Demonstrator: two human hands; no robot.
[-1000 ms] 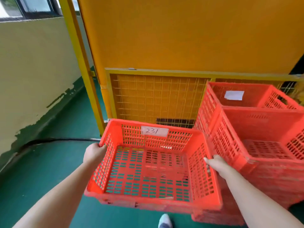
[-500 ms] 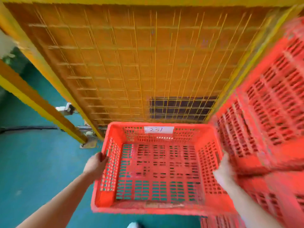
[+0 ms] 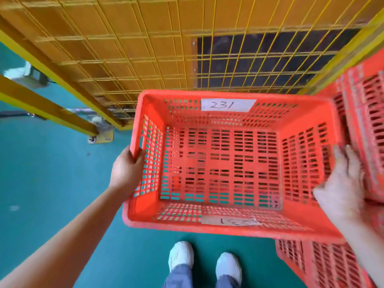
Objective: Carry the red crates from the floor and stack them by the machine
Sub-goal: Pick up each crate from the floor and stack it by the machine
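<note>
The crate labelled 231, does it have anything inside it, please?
No, the crate holds nothing; the green floor shows through its slotted bottom.

I looked down and saw white shoes (image 3: 181,255) with rounded toes under blue-grey trouser legs (image 3: 180,277). Both forearms (image 3: 72,235) were bare, and the right hand (image 3: 342,188) came through blurred and speckled.

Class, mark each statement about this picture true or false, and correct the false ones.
1. The crate carries a label reading 231. True.
2. The crate holds parts. False: it is empty.
3. The left hand grips the crate's left wall. True.
4. The mesh guard behind is blue. False: it is yellow.
5. More crates stand to the left. False: the other red crates are on the right.
</note>
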